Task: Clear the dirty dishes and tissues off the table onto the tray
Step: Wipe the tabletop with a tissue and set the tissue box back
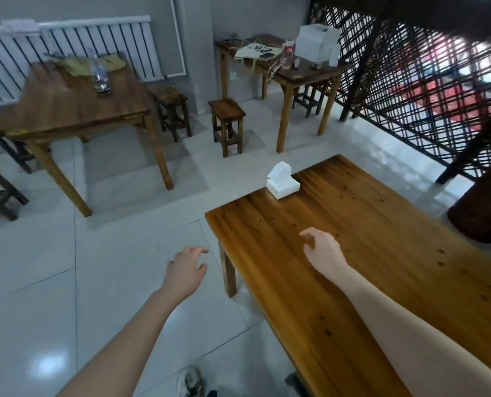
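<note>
A wooden table (353, 230) fills the lower right. A white tissue pack (282, 182) with a tissue sticking up stands near its far left corner. My right hand (321, 247) hovers over the tabletop, fingers loosely curled, holding nothing. My left hand (184, 269) reaches out over the floor just left of the table's corner, fingers spread and empty. No dishes and no tray show in this view.
Another wooden table (52, 110) at the left carries a glass bottle (101, 73) and yellowish cloths. A cluttered far table (301, 70) holds bags and a white box. Stools (227, 121) stand between them. A black lattice screen (425, 90) borders the right.
</note>
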A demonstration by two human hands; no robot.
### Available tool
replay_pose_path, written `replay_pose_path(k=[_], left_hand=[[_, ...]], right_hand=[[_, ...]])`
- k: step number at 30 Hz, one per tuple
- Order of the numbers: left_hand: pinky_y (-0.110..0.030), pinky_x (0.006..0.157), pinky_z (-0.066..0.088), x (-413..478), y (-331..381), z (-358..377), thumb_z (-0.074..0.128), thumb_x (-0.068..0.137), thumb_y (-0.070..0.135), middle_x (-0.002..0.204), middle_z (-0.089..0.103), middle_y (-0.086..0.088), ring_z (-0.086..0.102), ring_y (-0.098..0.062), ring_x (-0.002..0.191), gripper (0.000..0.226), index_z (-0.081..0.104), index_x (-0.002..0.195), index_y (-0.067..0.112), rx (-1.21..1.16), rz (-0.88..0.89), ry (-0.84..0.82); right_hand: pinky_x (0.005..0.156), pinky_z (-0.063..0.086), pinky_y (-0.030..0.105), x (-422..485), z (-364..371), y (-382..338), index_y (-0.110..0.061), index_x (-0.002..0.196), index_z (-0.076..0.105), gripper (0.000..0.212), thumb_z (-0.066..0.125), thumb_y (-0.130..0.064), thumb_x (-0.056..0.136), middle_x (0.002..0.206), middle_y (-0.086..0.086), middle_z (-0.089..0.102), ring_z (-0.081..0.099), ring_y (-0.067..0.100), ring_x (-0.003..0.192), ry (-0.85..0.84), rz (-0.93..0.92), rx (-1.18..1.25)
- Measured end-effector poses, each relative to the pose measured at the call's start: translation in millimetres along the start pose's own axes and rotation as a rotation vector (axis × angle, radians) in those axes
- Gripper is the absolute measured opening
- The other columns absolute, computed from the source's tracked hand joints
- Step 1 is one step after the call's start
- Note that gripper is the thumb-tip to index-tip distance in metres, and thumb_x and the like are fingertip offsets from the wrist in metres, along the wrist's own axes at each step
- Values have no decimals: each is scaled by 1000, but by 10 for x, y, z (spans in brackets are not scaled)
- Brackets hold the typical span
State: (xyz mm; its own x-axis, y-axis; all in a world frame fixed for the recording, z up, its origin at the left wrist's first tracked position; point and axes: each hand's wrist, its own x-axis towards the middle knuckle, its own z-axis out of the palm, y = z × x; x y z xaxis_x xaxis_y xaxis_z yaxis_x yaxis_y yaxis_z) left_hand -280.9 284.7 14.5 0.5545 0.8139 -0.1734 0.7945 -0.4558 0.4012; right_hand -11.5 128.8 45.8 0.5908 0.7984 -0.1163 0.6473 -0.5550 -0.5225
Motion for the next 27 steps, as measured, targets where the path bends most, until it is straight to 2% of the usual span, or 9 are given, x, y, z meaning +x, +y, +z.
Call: replay_pose_path(k=[6,13,22,27], left_hand=[[-40,104,35,936,-227,-313,49,96,23,136,49,1,46,-20,124,34,52,130,26,-36,108,14],[-38,100,37,1971,-406,-698,49,94,22,133,50,-2,48,-21,120,34,53,128,25,-17,241,-46],[-38,100,38,2767,-462,-482,50,95,24,133,51,1,49,-19,120,35,52,129,27,13,327,-177],[-37,100,39,3198,-437,-365,51,94,23,132,51,0,50,-19,119,35,53,129,25,-2,345,-216]], right_hand=[[102,45,40,608,87,-363,-23,121,57,30,54,-11,94,122,0,60,55,18,115,89,115,47],[100,46,35,1152,326,-933,-19,118,61,26,55,-11,94,118,-1,63,56,16,109,193,131,38],[92,47,25,1559,484,-789,-17,117,62,27,58,-10,92,118,1,63,58,17,108,251,327,29],[95,50,33,1990,579,-683,-16,119,62,29,60,-11,91,118,2,64,59,18,107,242,360,30]])
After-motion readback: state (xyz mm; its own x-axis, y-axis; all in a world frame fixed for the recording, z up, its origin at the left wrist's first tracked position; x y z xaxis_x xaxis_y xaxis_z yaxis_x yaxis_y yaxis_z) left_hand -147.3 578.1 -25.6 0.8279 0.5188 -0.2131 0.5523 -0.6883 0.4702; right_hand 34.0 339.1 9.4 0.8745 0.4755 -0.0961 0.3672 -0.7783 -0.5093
